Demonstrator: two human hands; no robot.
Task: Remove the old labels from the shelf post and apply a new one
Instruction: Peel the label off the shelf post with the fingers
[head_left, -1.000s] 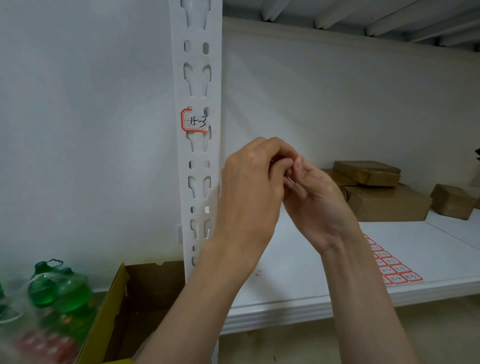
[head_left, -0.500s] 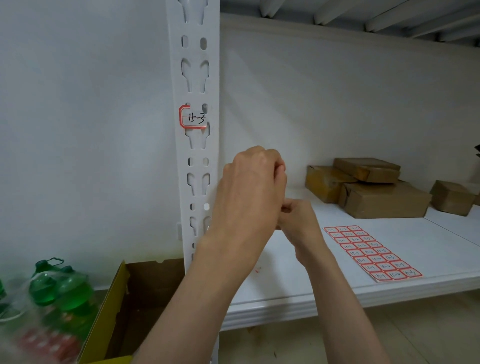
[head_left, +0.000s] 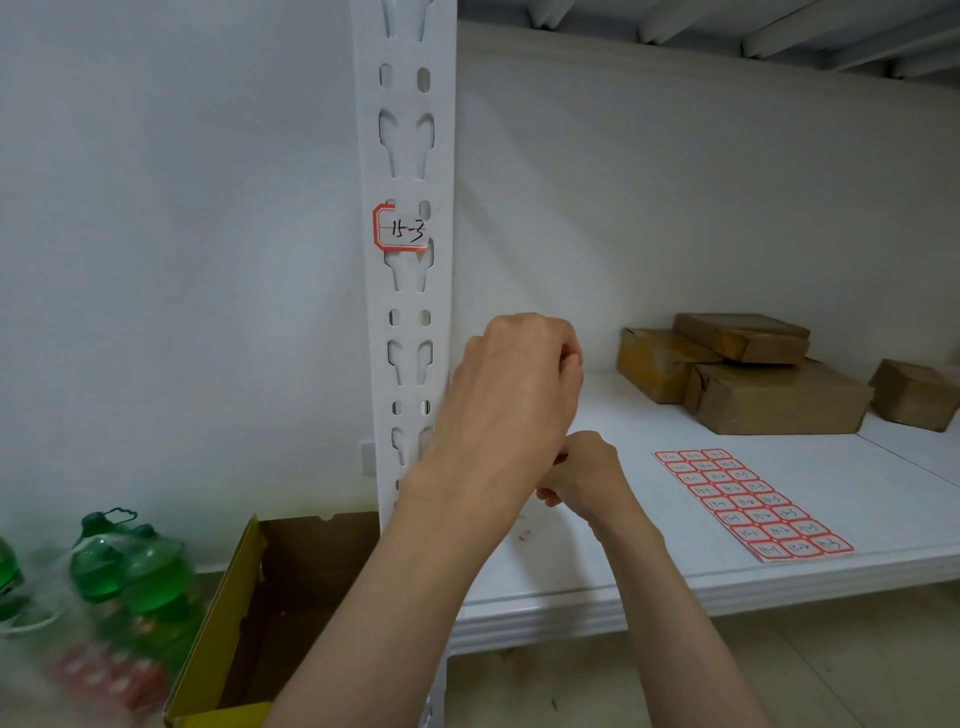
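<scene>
Rubbing scrap off? | both hands' fingers (head_left: 563, 358) curled, contents unseen | old label (head_left: 401, 228) above on post (head_left: 405, 312), half-peeled | sheet (head_left: 753, 501) right, handy

White wall (head_left: 182, 260) behind; white metal shelf (head_left: 675, 582) above pale tiled floor (head_left: 779, 670); ribbed shelf underside (head_left: 727, 26) overhead.

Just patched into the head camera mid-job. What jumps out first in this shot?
The red-edged label marked 15-3, partly torn, sits high on the white shelf post. Below it, the left hand and right hand work close together over the shelf; what they pinch is hidden. To the right a sheet of red-bordered labels lies flat on the shelf, with brown boxes behind.
</scene>
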